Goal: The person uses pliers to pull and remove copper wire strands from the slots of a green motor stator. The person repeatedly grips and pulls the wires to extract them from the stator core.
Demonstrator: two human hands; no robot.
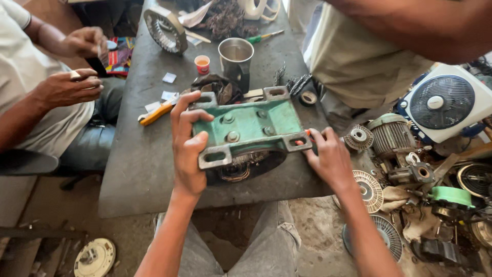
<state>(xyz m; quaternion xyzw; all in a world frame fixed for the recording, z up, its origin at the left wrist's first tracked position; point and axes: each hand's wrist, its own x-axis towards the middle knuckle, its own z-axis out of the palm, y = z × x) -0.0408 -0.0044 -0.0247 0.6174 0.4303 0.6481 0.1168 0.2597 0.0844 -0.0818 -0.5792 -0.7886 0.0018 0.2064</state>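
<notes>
Two hands meet on one heavy part in the middle of the frame. Our left hand (188,149) wraps over the left edge of a green metal base plate (251,128), fingers curled over the top and a firm grip closed on it, which looks like a way to steady the piece. Our right hand (330,159) rests at the plate's right corner, its grip pinched on a small orange-handled tool (303,139) that touches the grey mounting lug there; we cannot tell what kind of tip it has. The plate lies flat, bolt heads up, near the lower edge of the grey tabletop (133,169), with copper windings (241,166) showing beneath it, so it seems to sit on top of a motor.

Just above the plate stand a steel cup (237,55) and a small orange-capped pot (202,64). An orange-handled knife (156,114) lies to the left of the plate.

At the upper left of the frame another person's hands (74,77) hold a dark object, well apart from ours. At the right, a white fan (443,102) and loose motor parts (392,141) crowd the floor.
</notes>
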